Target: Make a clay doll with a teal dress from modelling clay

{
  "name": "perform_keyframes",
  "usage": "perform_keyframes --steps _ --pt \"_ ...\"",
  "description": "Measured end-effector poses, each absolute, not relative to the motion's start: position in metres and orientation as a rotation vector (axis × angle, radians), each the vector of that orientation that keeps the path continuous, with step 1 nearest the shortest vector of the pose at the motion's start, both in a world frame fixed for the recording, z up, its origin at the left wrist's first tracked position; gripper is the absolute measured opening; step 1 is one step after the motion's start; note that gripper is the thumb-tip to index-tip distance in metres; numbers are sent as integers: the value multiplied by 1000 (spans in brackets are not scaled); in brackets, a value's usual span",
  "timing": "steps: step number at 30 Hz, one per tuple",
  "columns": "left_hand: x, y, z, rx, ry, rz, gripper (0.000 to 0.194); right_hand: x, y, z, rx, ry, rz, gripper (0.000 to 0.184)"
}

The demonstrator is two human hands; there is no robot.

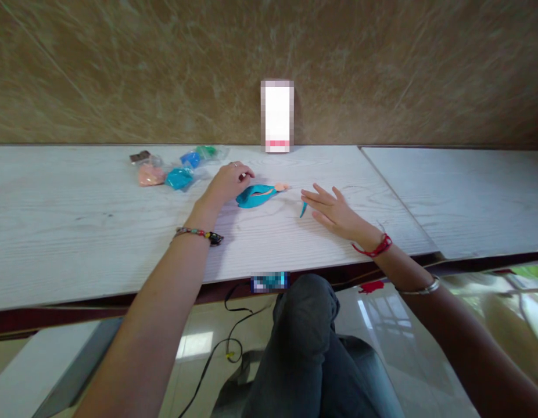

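Observation:
A flat turquoise clay shape (257, 196) lies on the white tabletop, with a slit of peach along its middle and a small peach lump (280, 187) at its right tip. Just beyond its left end rests my left hand (231, 181), fingers loosely curled, a gap between thumb and fingers, nothing visible in it. My right hand (330, 209) is palm down with fingers spread. Under or beside its fingertips is a thin turquoise clay strip (303, 209), partly covered by the fingers.
Clear bags of peach clay (151, 174), turquoise clay (179, 179), blue clay (190, 159) and green clay (206, 151) sit at back left, beside a brown packet (140, 157). A blurred phone-like screen (277, 116) leans against the wall. Another device (270, 281) shows below the table's front edge.

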State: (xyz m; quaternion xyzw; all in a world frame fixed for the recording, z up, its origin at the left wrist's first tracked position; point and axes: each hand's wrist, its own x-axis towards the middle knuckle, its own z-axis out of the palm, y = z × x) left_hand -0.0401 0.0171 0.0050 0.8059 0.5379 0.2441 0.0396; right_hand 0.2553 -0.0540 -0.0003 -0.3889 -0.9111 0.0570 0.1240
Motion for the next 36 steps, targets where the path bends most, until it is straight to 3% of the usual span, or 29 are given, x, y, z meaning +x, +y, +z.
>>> perform_keyframes --steps 12,28,36 --pt "-41 16 4 2463 1619 771 26 262 -63 -4 -913 -2713 95 37" --pt "-39 17 4 2473 1619 750 25 258 -65 1 -879 -2716 24 42" --pt "-40 17 3 2470 1618 764 25 255 -62 -3 -847 -2748 -39 33"
